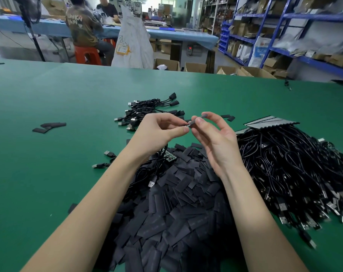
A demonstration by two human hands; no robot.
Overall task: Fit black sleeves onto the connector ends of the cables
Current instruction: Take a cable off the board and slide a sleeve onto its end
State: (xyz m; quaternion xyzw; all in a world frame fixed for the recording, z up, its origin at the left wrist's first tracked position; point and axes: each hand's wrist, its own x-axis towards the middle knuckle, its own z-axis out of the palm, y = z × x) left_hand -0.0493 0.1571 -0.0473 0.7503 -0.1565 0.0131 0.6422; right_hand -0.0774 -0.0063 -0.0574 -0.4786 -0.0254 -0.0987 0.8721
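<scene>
— Green bench (49,107) is carrying a lot: the heap of loose black sleeves (178,209) is lying right under the wrists, and the unfinished cables (296,173) are piling up to the right of it. What is likely to go wrong?

— Biggest risk, I'd judge, is a forearm dragging through that heap and spilling sleeves among the finished cables (147,109) lying farther back. Next, the cable in hand (157,169) is trailing down into the heap, so it may be snagging others as it lifts.

— And at the hands?

— The left hand (159,130) is pinching the cable just behind its end, thumb and forefinger closed on it. The right hand (212,138) is pinching one sleeve (201,118), its other fingers spread loose. If the sleeve is being squeezed flat, its mouth may be closing and catching on the connector.

— What is hard to make out?

— The connector end itself is hiding between the fingertips; whether it is entering the sleeve, I cannot tell. The small green board (167,155) below the left wrist is partly covered too.
</scene>
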